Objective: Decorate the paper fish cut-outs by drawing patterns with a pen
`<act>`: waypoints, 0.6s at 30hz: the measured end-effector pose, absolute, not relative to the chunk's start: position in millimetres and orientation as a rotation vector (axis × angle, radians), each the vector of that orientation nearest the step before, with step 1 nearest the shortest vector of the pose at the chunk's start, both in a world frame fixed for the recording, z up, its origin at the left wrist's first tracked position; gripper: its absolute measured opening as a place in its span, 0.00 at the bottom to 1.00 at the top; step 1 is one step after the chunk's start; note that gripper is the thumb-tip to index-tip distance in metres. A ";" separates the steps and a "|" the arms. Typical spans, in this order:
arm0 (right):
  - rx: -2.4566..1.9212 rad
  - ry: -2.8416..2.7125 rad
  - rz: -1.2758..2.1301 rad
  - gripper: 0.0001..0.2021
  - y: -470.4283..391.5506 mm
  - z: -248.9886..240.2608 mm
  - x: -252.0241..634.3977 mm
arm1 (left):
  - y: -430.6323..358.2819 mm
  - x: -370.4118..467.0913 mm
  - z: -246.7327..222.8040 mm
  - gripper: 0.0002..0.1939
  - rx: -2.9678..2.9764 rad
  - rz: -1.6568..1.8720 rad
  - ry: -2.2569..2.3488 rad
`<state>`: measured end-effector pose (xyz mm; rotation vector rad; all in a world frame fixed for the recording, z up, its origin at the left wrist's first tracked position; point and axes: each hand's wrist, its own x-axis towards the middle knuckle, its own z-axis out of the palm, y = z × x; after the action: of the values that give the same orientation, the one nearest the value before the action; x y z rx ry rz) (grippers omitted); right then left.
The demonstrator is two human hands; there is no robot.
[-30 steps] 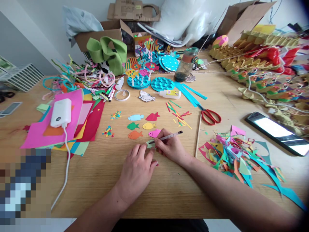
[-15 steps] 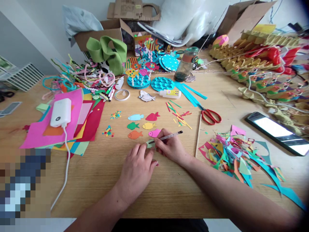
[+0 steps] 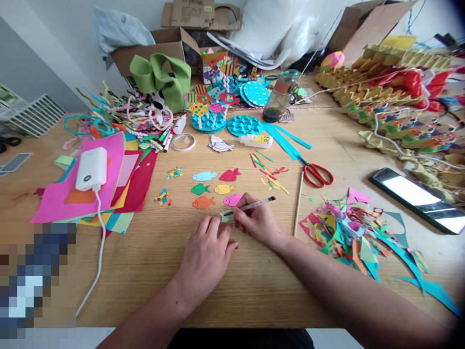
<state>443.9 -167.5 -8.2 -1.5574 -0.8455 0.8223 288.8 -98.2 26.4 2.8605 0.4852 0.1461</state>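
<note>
My right hand [image 3: 256, 220] is closed round a pen [image 3: 259, 203], its tip down at a pale green paper fish [image 3: 227, 216]. My left hand [image 3: 208, 247] rests on the table with fingers apart, its fingertips at the left edge of that fish. Just beyond lie several cut paper fish, among them a pink one [image 3: 232, 199], an orange one [image 3: 203, 202], a yellow one [image 3: 224, 189], a green one [image 3: 200, 189], a red one [image 3: 230, 175] and a light blue one [image 3: 204, 176].
Red-handled scissors [image 3: 318, 175] and a wooden stick [image 3: 298, 203] lie right of the fish. Paper scraps [image 3: 354, 232] and a phone [image 3: 417, 199] are further right. At left, a white power bank [image 3: 91, 168] sits on coloured paper [image 3: 140, 186]. A glue bottle [image 3: 256, 141] lies beyond.
</note>
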 end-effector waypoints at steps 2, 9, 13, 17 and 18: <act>-1.557 -0.845 0.817 0.10 -167.6 -8.9 443.9 | -98.2 288.6 26.4 0.15 2.859 0.147 0.483; -1.539 -0.848 0.800 0.10 -168.7 -7.3 443.2 | -98.7 288.1 26.4 0.15 2.866 0.130 0.490; -1.509 -0.793 0.618 0.12 -171.0 -2.6 442.0 | -98.7 288.2 26.7 0.16 2.868 0.138 0.492; -1.467 -0.749 0.437 0.11 -173.4 -0.2 441.2 | -98.3 288.6 26.6 0.16 2.864 0.144 0.496; -1.463 -0.746 0.404 0.11 -173.7 -0.4 441.1 | -98.2 288.6 26.5 0.16 2.863 0.145 0.496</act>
<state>441.1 -173.7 -0.4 -1.4635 -0.7456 0.4043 288.6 -98.2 26.5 2.8625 0.4958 0.1445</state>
